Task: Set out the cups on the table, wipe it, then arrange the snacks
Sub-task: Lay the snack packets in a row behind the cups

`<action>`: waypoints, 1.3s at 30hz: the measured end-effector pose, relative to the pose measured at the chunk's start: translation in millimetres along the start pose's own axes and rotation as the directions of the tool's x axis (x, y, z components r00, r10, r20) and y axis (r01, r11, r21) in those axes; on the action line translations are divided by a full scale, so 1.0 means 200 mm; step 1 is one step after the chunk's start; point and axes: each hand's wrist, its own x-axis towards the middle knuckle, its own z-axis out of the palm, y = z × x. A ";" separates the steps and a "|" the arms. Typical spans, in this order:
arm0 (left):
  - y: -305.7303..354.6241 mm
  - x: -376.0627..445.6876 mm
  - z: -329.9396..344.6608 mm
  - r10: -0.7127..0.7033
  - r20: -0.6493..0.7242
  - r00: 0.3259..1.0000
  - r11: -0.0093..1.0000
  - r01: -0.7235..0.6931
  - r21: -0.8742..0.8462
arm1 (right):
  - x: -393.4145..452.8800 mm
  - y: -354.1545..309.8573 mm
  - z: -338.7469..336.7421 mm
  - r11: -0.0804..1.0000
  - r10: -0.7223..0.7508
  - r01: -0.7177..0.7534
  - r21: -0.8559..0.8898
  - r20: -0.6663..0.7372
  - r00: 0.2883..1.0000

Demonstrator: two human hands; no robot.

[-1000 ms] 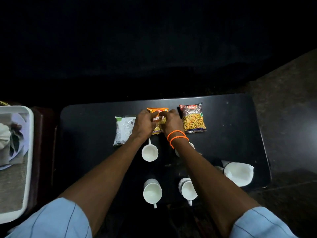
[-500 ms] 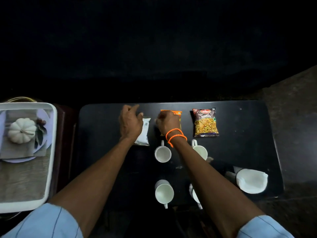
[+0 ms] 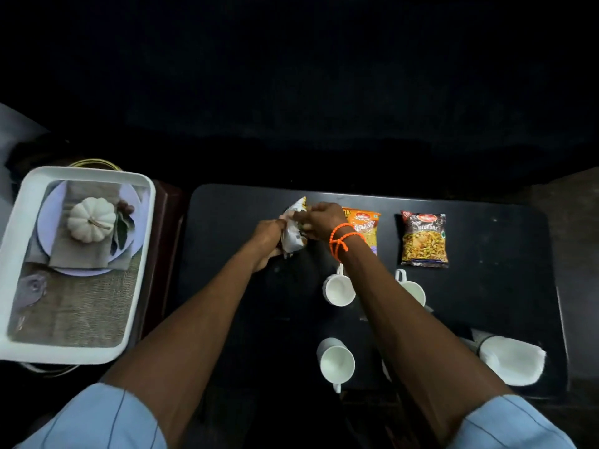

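White snack packet (image 3: 293, 233) half-hidden by both hands

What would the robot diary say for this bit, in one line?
step: arranging snacks | both hands hold white crinkly snack packet | orange and dark packets lie flat

The dark snack packet (image 3: 424, 240) read "MIXTURE", and the orange packet (image 3: 364, 226) just left of it showed "SEV", a "10" and a red logo too blurred to read.
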 end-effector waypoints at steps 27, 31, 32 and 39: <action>-0.03 0.02 0.00 0.366 -0.239 0.899 0.915 -0.301 0.269 | -0.04 0.00 0.01 0.356 -0.313 0.219 -0.908 0.105 0.944; -0.02 0.02 0.01 0.427 -0.183 0.885 0.889 -0.375 0.262 | -0.04 -0.01 -0.02 0.467 -0.311 0.232 -0.853 0.088 0.947; -0.03 0.02 0.01 0.450 -0.187 0.873 0.863 -0.371 0.343 | -0.04 -0.01 -0.03 0.485 -0.348 0.242 -0.840 0.068 0.935; -0.09 0.03 0.02 0.385 -0.101 0.917 0.881 -0.332 0.337 | -0.04 0.02 -0.04 0.518 -0.399 0.321 -0.793 0.107 0.911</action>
